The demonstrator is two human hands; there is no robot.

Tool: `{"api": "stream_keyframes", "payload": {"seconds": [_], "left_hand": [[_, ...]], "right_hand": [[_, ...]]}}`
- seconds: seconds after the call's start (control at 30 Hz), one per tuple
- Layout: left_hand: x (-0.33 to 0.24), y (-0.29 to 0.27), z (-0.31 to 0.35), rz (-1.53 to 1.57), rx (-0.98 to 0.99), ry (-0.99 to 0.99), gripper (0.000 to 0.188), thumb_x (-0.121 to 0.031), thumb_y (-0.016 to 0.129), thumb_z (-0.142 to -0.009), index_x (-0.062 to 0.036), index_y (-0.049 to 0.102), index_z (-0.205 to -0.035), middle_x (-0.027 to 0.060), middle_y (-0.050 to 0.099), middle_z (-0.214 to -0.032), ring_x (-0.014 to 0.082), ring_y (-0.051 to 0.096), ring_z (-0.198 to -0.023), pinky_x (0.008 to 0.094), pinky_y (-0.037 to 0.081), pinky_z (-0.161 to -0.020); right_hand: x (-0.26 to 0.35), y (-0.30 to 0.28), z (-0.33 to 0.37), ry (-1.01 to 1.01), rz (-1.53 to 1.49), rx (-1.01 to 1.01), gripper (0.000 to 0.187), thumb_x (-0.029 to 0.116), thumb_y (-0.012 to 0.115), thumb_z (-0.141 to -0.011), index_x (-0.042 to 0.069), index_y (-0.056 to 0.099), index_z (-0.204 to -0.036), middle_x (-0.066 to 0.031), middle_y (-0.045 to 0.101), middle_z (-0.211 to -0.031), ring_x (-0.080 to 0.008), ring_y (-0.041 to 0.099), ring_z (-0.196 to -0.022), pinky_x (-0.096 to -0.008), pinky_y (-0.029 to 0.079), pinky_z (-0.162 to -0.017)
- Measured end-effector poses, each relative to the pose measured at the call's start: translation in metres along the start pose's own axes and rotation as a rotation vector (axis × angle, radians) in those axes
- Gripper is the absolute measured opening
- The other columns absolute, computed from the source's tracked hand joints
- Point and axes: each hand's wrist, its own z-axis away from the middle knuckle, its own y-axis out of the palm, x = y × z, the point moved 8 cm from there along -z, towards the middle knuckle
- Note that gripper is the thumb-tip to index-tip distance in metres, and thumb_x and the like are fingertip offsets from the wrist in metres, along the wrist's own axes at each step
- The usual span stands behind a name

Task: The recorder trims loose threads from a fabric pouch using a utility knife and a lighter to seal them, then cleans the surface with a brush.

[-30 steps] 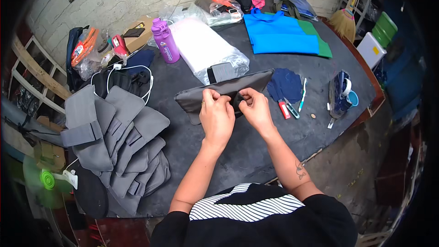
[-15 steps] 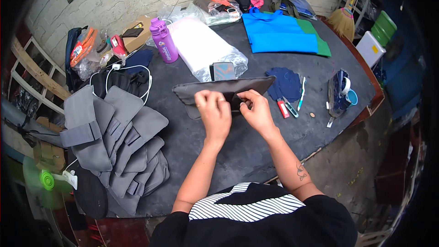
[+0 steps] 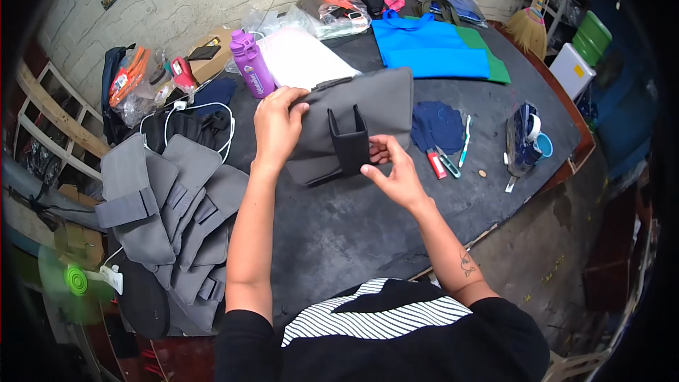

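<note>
A dark grey fabric panel (image 3: 389,102) is held tilted above the middle of the table, its broad face toward me. My left hand (image 3: 277,126) grips its upper left edge, thumb in front. A black fabric pocket (image 3: 350,148), standing out from the panel and gaping at its top, is on that face. My right hand (image 3: 394,170) has its thumb at the pocket's lower right corner and its curled fingers along the pocket's right side. At left lies an overlapping pile of similar grey fabric pieces (image 3: 134,163), some with straps.
A purple bottle (image 3: 253,67) and white sheets (image 3: 304,56) stand beyond the panel. A blue bag (image 3: 431,49) lies at the back right. Near my right hand are navy cloth (image 3: 435,124), a red-handled cutter (image 3: 436,165), thread snips (image 3: 449,165) and a pen (image 3: 465,141).
The panel has swung from edge-on to face-on, showing the black pocket. My left hand has moved left and up to its edge. My right hand has shifted slightly and loosened its fingers.
</note>
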Motion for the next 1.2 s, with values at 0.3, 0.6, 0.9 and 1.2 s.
{"api": "stream_keyframes", "payload": {"seconds": [0.3, 0.6, 0.9, 1.2], "left_hand": [[0.019, 0.038, -0.016, 0.079, 0.404, -0.191, 0.028, -0.004, 0.066, -0.078, 0.0009, 0.065, -0.106, 0.0152, 0.069, -0.096, 0.0226, 0.066, -0.092, 0.0315, 0.049, -0.082], [0.012, 0.045, -0.029, 0.266, 0.552, -0.084, 0.036, 0.002, 0.056, -0.082, -0.0042, 0.060, -0.117, 0.0147, 0.065, -0.108, 0.0229, 0.063, -0.099, 0.0328, 0.048, -0.087], [0.010, 0.059, -0.029, 0.344, 0.589, -0.119, 0.025, -0.006, 0.063, -0.083, -0.0026, 0.064, -0.109, 0.0046, 0.062, -0.088, 0.0120, 0.056, -0.078, 0.0283, 0.045, -0.074], [-0.032, 0.051, -0.007, -0.116, 0.280, 0.203, 0.040, -0.030, 0.077, -0.070, -0.0073, 0.054, -0.093, 0.0108, 0.052, -0.094, 0.0308, 0.053, -0.093, 0.0421, 0.040, -0.081]], "right_hand": [[-0.052, 0.012, 0.006, 0.133, 0.119, 0.031, 0.038, 0.005, 0.068, -0.079, -0.001, 0.051, -0.113, -0.0098, 0.059, -0.095, -0.0161, 0.060, -0.083, -0.0294, 0.049, -0.074], [-0.065, -0.034, 0.023, 0.030, 0.279, -0.084, 0.021, 0.004, 0.068, -0.077, -0.001, 0.063, -0.097, -0.0109, 0.060, -0.090, -0.0206, 0.062, -0.082, -0.0306, 0.049, -0.074], [-0.113, -0.144, 0.052, 0.345, 1.011, -0.351, 0.023, 0.017, 0.071, -0.076, 0.010, 0.066, -0.097, -0.0100, 0.055, -0.102, -0.0305, 0.050, -0.100, -0.0427, 0.040, -0.085], [-0.136, -0.135, 0.048, 0.397, 0.945, -0.237, 0.021, 0.021, 0.071, -0.077, 0.009, 0.065, -0.094, -0.0094, 0.057, -0.100, -0.0301, 0.052, -0.095, -0.0418, 0.040, -0.082]]}}
